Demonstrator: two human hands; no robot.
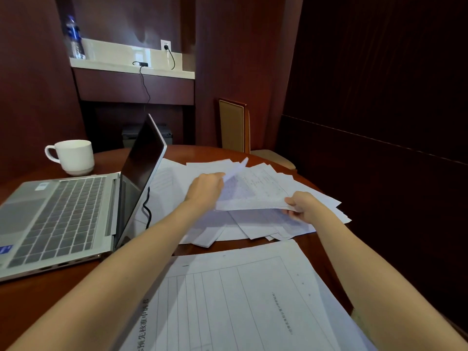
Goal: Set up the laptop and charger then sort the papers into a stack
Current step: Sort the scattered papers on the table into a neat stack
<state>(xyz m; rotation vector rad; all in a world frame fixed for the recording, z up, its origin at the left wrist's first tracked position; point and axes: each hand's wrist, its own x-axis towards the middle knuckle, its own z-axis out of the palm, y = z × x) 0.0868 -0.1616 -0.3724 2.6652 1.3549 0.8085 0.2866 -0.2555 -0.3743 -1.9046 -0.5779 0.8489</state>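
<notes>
An open silver laptop sits at the left of the round wooden table. Its black charger cable hangs down behind the screen. The charger brick lies on the wall shelf, plugged into the socket. Loose white papers lie scattered mid-table. My left hand and my right hand both hold a raised sheet above that pile, left at its far edge, right at its near corner. A stack of printed forms lies close in front of me.
A white mug stands behind the laptop at the far left. A wooden chair stands beyond the table's far edge. A water bottle is on the pale shelf. Dark panelled walls surround the table.
</notes>
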